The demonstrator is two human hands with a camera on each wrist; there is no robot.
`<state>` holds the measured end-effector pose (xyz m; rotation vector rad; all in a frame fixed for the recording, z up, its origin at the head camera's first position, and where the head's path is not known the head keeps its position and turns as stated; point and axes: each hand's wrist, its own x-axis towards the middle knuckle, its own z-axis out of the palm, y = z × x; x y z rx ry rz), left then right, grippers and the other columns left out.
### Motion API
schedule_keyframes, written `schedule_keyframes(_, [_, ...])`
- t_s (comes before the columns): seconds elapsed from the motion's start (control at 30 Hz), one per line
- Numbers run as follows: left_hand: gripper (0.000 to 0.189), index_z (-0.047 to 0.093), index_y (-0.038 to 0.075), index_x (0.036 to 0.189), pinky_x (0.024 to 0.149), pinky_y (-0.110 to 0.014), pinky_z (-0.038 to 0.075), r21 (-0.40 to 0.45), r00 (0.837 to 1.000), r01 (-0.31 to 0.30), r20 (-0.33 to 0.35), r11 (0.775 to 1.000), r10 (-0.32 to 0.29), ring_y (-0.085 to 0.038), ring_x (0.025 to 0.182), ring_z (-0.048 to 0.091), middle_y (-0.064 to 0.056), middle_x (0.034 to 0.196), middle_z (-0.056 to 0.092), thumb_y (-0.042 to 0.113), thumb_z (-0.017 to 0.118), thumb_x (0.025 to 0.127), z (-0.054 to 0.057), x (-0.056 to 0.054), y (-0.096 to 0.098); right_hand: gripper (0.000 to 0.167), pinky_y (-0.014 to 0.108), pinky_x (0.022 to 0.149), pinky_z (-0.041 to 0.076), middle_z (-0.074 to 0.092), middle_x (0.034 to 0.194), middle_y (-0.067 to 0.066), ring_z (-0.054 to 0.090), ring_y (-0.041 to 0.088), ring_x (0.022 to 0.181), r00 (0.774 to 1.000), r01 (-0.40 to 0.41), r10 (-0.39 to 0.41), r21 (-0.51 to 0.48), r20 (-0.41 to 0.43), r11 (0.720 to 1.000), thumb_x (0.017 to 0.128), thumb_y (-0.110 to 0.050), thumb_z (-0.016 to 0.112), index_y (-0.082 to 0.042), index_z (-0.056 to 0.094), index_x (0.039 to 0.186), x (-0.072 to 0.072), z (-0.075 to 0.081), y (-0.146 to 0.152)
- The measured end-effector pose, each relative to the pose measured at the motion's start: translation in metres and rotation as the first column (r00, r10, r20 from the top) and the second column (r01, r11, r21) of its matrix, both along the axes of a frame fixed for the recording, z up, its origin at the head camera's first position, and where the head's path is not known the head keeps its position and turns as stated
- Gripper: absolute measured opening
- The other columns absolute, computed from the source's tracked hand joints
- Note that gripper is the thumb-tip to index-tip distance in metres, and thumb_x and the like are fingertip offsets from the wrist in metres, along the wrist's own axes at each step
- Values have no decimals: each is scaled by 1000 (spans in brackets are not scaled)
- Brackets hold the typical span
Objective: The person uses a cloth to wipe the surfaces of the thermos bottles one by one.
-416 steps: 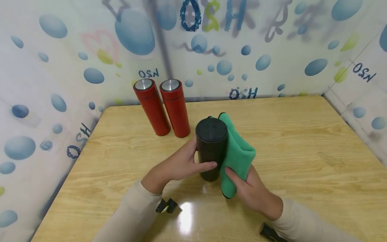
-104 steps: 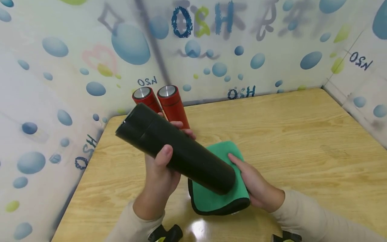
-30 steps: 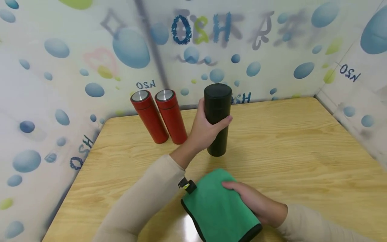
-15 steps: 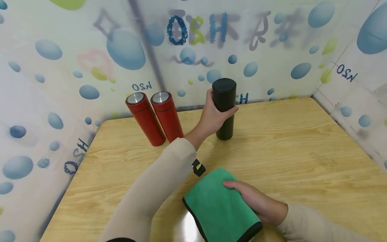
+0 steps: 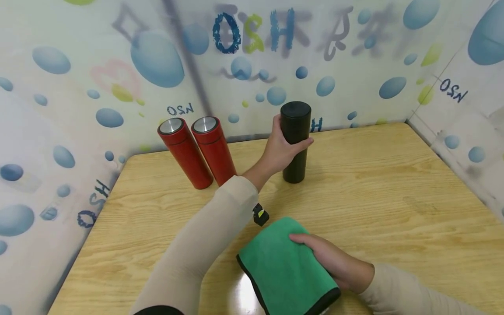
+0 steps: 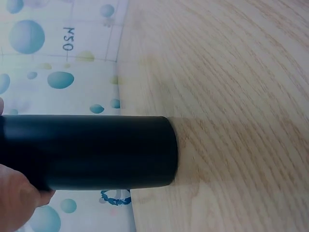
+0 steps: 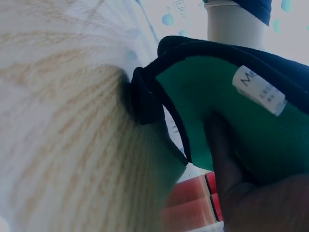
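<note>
A: Status?
B: Black bottle (image 5: 296, 127) upright at the far middle of the bench (image 5: 386, 197), right of the left red bottle (image 5: 186, 154) and right red bottle (image 5: 215, 151); left hand (image 5: 280, 148) has its fingers wrapped round the upper body; I'd call the step placing it.
A: Seated?
B: Probably; left wrist view puts the base right at the wood, but it's too dim to swear to full contact.
A: Right hand (image 5: 334, 260)?
B: Near side; pinches the folded green cloth (image 5: 285, 267), thumb on top; cloth well apart from the bottle.
A: Next move calls for?
B: My read: base flat first, then left fingers loosened evenly so it doesn't tip; arm drawn back clear of the right red bottle, since the left sleeve (image 5: 212, 232) crosses in front of its foot.
A: Blind spots?
B: Left fingertips go behind the bottle; right hand's other fingers mostly under cloth; cloth's near corner cut off in the head view; print on its white label (image 7: 259, 90) only part legible; pale cylindrical shape (image 7: 235, 26) atop the right wrist view, can't identify.
</note>
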<state>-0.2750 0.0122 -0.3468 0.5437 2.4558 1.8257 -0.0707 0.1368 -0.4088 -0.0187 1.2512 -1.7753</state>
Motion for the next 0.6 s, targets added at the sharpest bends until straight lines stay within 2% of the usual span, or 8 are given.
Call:
schedule_keyframes(0.4, [95,17,22,154,114,-54,39,-58,999,-9,42,998,11,-23,135,48,-2,147,44,27,82,84,6,5,-2,61,31,90,54,62,115,2,65,15,104,1000,-16,16,-12,-27,1000,103,-51,39,-5,35,143,-1,4,-1])
schedule_keyframes(0.5, [106,8,26,158,115,-55,37,-95,997,-1,79,995,8,-25,139,45,-4,153,40,30,83,82,8,8,-8,61,31,91,54,62,115,2,65,15,104,999,-9,8,-20,-31,1000,103,-51,40,-5,35,142,0,4,-1])
schedule_keyframes(0.6, [115,-3,31,160,118,-53,35,-160,991,8,130,987,13,-25,147,37,-6,160,33,38,82,82,14,16,-18,63,31,92,53,62,116,2,65,15,105,1000,1,-2,-28,-30,1000,103,-51,40,-4,33,144,1,4,-1])
